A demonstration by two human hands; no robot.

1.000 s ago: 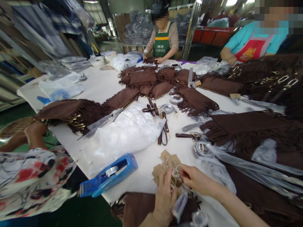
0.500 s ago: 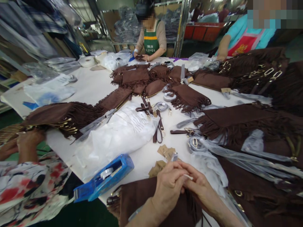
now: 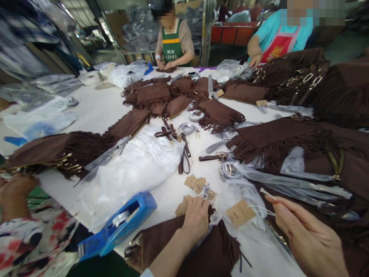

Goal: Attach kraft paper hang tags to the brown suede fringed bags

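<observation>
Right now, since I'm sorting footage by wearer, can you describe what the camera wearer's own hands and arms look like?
Both the left hand and the right hand are bare, with no glove, ring, watch or bracelet visible. A bit of pale blue cuff shows on the left forearm at the picture's bottom edge; no sleeve shows on the right.

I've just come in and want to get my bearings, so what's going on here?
The person's right hand holds a thin white string with a light-brown cardboard tag on it. The left hand is at the upper edge of a dark brown fringed bag. More light-brown cardboard tags lie just beyond that hand, and a blue plastic tape dispenser sits to the left.
</observation>
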